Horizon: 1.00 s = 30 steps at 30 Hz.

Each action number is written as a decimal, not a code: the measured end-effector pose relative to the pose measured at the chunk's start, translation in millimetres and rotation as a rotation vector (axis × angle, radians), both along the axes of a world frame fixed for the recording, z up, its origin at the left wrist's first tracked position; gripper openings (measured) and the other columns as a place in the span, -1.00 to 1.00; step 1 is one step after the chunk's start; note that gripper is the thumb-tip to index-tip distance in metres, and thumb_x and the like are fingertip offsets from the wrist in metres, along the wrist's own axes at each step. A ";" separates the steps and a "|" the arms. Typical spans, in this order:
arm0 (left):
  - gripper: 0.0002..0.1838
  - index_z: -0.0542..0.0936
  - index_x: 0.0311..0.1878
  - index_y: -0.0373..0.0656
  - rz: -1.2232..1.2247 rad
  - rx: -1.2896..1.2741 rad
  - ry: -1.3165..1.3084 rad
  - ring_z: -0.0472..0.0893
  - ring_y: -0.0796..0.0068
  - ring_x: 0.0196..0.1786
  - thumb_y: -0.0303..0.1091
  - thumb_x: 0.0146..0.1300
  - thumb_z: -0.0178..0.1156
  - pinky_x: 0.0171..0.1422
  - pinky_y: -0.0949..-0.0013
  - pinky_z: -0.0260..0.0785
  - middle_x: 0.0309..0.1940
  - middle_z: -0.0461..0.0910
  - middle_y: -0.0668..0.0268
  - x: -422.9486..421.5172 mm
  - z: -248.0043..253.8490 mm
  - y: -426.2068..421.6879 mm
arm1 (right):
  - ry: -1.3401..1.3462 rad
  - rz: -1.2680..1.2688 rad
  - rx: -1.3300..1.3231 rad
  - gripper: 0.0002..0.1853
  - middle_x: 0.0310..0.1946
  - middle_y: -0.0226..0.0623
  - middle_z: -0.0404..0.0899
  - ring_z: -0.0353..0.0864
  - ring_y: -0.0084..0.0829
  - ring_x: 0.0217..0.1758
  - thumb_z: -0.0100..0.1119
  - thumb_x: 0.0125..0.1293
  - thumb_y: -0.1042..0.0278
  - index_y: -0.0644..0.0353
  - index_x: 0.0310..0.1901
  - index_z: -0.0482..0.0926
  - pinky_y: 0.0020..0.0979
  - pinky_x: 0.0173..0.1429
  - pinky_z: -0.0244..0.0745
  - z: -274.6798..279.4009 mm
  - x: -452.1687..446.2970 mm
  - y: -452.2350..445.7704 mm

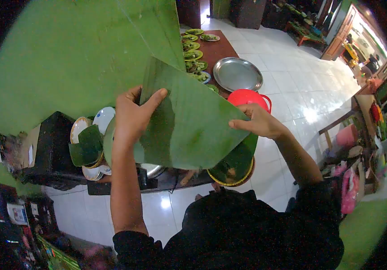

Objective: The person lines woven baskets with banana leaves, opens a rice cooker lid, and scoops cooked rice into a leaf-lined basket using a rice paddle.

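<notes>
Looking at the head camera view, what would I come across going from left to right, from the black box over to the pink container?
Black box → folded piece of leaf → left hand → big green leaf, its middle between the hands → right hand → pink container.

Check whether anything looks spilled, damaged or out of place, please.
Nothing clearly stands out. The large leaf shows no obvious tear; its darker patch near the left hand may be just shadow. I see no spill on the tiled floor, where the bright spots look like reflections.
</notes>
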<state>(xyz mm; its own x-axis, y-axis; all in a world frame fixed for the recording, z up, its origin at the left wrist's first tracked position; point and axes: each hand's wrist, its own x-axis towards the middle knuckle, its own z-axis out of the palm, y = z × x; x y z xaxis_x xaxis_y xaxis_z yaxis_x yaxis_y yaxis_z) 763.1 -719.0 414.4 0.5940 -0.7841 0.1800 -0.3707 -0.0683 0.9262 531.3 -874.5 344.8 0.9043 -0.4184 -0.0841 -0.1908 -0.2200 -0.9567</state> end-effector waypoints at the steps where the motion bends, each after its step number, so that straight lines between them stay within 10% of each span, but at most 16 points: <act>1: -0.72 0.56 -0.36 -0.37 0.008 -0.002 0.006 0.44 0.65 -0.50 -0.30 0.00 0.27 -0.39 0.53 0.31 -0.51 0.56 0.34 1.6 -3.8 0.9 | 0.001 -0.030 0.025 -0.72 -0.34 -0.37 0.56 0.46 -0.62 -0.28 0.12 0.13 0.33 0.32 -0.16 0.49 -0.54 -0.18 0.38 5.1 3.7 3.1; 30: -0.80 0.56 -0.33 -0.35 0.283 -0.119 -0.137 0.46 0.65 -0.42 -0.40 0.03 0.23 -0.29 0.52 0.31 -0.45 0.58 0.30 -16.5 -61.0 -0.5 | 0.160 -0.325 -0.575 -0.51 -0.31 0.08 0.51 0.50 -0.04 -0.20 0.15 -0.08 0.03 0.26 -0.19 0.52 -0.20 -0.04 0.38 -55.7 117.1 -75.3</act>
